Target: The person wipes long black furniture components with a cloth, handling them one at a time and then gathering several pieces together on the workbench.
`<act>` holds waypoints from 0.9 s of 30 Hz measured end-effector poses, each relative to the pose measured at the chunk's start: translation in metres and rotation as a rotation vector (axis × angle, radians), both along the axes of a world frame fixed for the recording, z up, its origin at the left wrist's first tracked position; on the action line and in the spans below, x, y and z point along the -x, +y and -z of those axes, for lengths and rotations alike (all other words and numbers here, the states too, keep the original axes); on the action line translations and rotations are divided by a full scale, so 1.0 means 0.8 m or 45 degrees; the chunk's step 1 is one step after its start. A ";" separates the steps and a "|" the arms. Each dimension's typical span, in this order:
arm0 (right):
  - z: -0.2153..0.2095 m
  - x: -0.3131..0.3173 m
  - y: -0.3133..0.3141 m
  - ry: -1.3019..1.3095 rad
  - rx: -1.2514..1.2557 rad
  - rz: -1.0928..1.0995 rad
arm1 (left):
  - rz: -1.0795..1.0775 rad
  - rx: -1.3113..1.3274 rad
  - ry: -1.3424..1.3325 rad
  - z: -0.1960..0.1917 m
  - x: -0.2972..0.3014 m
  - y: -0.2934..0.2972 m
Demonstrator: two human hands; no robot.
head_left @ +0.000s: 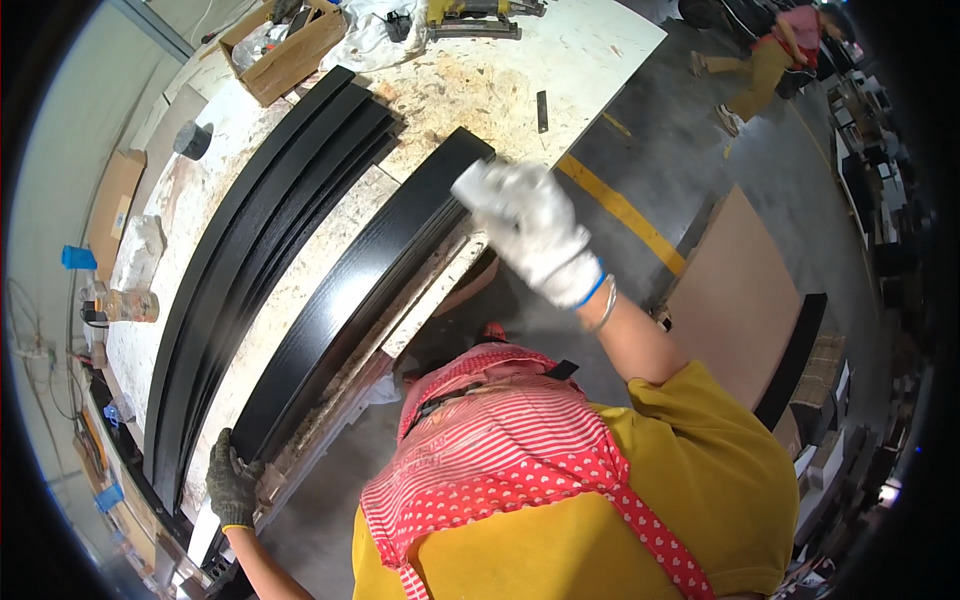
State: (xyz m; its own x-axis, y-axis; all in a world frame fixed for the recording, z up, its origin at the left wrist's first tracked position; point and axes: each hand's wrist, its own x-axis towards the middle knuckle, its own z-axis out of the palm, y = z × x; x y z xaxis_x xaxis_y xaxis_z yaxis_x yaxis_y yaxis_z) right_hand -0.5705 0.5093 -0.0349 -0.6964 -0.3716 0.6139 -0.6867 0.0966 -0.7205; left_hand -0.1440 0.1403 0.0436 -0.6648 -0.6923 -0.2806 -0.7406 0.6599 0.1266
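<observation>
A long glossy black board (355, 275) lies along the near edge of the workbench. At its near left end my left hand (233, 485), in a dark grey glove, grips the board with fingers and thumb on either side. Over the far right end is my right hand (530, 225), in a white glove and blurred by motion. Its fingers look closed around something pale and flat at the board's end, too smeared to name. Beside this board, farther left, several black strips (250, 215) lie side by side in a bundle.
The stained white workbench (450, 95) carries a cardboard box (285, 50), a yellow-and-black power tool (480, 15), a dark round container (192, 140) and a small dark strip (542, 111). Brown panels (735, 300) stand right of me. Another person (785, 55) is at the far right.
</observation>
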 end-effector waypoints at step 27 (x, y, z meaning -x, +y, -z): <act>-0.002 -0.137 0.036 0.092 -0.606 0.169 | 1.006 0.670 0.223 0.245 -0.199 -0.263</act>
